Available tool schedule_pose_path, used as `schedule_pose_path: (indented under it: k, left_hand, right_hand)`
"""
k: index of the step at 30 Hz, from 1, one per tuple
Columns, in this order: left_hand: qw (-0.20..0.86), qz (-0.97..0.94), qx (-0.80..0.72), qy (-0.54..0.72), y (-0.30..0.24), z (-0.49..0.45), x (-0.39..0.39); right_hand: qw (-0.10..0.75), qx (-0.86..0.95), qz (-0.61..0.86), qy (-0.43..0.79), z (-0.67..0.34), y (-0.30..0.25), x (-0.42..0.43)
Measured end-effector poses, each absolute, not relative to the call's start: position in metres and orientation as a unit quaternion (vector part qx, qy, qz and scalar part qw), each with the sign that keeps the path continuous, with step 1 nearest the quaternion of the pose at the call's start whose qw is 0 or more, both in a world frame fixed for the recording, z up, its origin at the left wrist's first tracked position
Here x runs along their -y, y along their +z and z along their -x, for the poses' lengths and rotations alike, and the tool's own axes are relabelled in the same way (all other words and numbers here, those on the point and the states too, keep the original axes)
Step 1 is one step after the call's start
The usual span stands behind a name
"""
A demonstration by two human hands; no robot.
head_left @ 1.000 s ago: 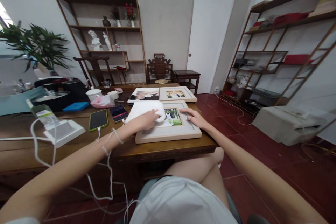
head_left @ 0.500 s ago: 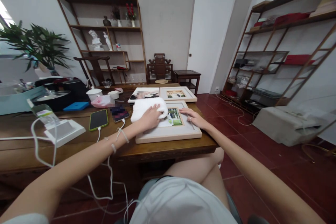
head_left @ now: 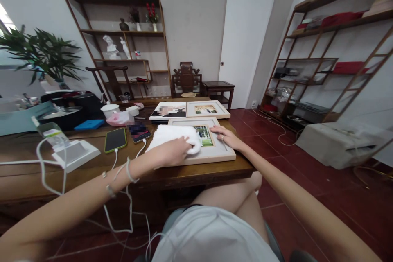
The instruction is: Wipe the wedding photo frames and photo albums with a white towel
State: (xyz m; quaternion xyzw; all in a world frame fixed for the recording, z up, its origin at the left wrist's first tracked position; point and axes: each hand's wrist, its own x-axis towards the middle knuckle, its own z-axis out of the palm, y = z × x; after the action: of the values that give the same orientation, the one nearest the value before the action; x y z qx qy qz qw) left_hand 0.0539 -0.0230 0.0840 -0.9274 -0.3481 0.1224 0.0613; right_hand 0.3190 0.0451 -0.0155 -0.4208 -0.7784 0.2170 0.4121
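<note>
A light wooden picture frame lies flat near the front edge of the table, a small green photo at its middle. Bunched on its left half is a white towel, which my left hand grips and presses down, fingers curled into the cloth. On the frame's right side rests my right hand, fingers stretched out flat over the inner border. The towel hides the left part of the frame and some of the photo.
Behind lie another framed picture and a photo panel. To the left are a phone in a green case, a second phone, white cables, a lidded white cup and a blue box.
My left hand and the towel have moved toward me, down to the frame's near side. More of the frame's far edge shows. My right hand has stayed in place.
</note>
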Motion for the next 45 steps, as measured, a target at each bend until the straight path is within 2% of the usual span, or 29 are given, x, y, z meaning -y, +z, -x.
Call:
schedule_pose_path:
  k: [5, 10, 17, 20, 27, 31, 35, 41, 45]
  left_hand:
    - [0.052, 0.944, 0.323, 0.042, 0.074, -0.048, 0.045]
    - [0.084, 0.923, 0.374, -0.019, 0.057, -0.05, -0.014]
    - [0.163, 0.887, 0.431, -0.008, 0.052, -0.055, -0.078]
    - [0.178, 0.897, 0.404, 0.014, 0.056, -0.056, -0.066]
    - [0.101, 0.928, 0.346, 0.091, 0.075, -0.051, 0.015]
    - [0.108, 0.932, 0.333, 0.095, 0.078, -0.053, 0.041]
    - [0.111, 0.943, 0.309, 0.059, 0.066, -0.056, 0.006]
    - [0.147, 0.904, 0.401, 0.005, 0.047, -0.06, -0.076]
    - [0.152, 0.909, 0.386, 0.025, 0.055, -0.066, -0.08]
  right_hand:
    - [0.408, 0.778, 0.423, 0.222, -0.319, -0.014, -0.044]
    - [0.411, 0.778, 0.419, 0.225, -0.319, -0.014, -0.044]
    - [0.403, 0.777, 0.428, 0.226, -0.318, -0.013, -0.043]
    - [0.403, 0.776, 0.43, 0.223, -0.318, -0.013, -0.044]
    - [0.4, 0.779, 0.428, 0.223, -0.32, -0.016, -0.044]
    - [0.405, 0.78, 0.423, 0.22, -0.321, -0.017, -0.044]
    - [0.402, 0.785, 0.417, 0.221, -0.321, -0.017, -0.045]
    - [0.392, 0.79, 0.417, 0.221, -0.322, -0.013, -0.044]
    - [0.392, 0.791, 0.417, 0.218, -0.322, -0.014, -0.045]
